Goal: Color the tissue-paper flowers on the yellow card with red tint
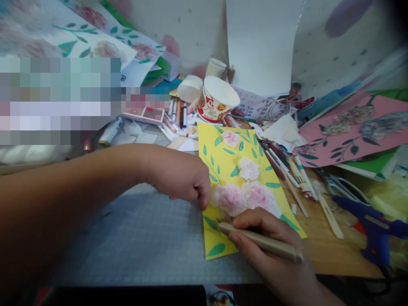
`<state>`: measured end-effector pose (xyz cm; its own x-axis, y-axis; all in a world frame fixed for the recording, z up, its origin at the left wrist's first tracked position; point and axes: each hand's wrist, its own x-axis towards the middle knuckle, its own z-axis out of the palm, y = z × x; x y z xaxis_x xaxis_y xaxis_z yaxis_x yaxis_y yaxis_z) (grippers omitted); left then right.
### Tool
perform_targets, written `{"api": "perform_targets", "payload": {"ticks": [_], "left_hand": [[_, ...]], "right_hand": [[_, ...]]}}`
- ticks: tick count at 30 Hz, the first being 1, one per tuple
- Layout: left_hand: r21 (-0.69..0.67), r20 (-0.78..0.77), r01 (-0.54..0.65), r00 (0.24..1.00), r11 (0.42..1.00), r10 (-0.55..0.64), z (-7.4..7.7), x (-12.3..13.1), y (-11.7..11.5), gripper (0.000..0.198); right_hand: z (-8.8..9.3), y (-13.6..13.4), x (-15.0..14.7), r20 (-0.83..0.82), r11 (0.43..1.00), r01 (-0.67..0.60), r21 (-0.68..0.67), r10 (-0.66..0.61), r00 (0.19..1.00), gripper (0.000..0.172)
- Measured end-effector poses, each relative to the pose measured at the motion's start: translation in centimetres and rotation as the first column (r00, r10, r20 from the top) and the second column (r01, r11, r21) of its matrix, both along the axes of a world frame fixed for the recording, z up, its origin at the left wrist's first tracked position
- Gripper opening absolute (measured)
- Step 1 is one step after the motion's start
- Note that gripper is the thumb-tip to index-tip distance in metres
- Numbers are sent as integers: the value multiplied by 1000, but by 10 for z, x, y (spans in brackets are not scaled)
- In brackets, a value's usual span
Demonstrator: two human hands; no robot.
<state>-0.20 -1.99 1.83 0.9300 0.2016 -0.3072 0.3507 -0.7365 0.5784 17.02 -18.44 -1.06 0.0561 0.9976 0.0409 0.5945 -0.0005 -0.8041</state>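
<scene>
A yellow sheet of paper (228,165) bears pink and white ruffled flowers (231,197) and green leaves on stems. My right hand (274,250) is closed round a gold-beige marker pen (270,246). Its tip touches or hovers just over a green leaf at the sheet's lower left; I cannot tell which. My left hand (181,176) lies at the left edge of the paper, back upward and fingers curled down. Most of those fingers are hidden, so whatever they may hold does not show. Under the sheet's left part is a grey cutting mat (134,238).
Paper bowl (218,100), stacked cups (216,67) and scattered markers (178,112) stand behind the sheet. To the right lie scissors (344,187), a blue glue gun (372,225), a wooden stick (330,214) and pink flower artwork (347,131). More flower pictures (105,46) lean at upper left.
</scene>
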Motion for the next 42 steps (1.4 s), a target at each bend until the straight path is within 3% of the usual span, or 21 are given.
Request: {"api": "perform_targets", "payload": {"ticks": [8, 12, 17, 24, 28, 34, 42], "left_hand": [[-19, -61, 80, 995, 997, -81, 0, -3, 6, 38], [-18, -67, 90, 994, 996, -91, 0, -3, 6, 40], [-10, -64, 97, 993, 995, -98, -1, -4, 7, 39], [-63, -41, 148, 988, 987, -151, 3, -2, 1, 42], [-76, -33, 145, 988, 986, -148, 0, -2, 1, 39], [-71, -39, 135, 990, 988, -138, -3, -1, 2, 39], [-57, -37, 128, 991, 990, -130, -3, -1, 2, 41]], "right_hand": [[6, 8, -3, 112, 992, -128, 12, 126, 986, 4], [6, 11, -6, 156, 995, -101, 11, 98, 983, 7], [0, 7, -3, 95, 1000, 9, -3, -9, 995, 17], [-1, 4, -1, 36, 998, 48, -46, -46, 998, 18], [3, 5, -3, 11, 999, 14, -31, -14, 1000, 11], [5, 7, -2, 132, 995, -91, -41, 95, 987, 9], [0, 5, -2, 63, 1000, 3, -20, -1, 998, 15]]}}
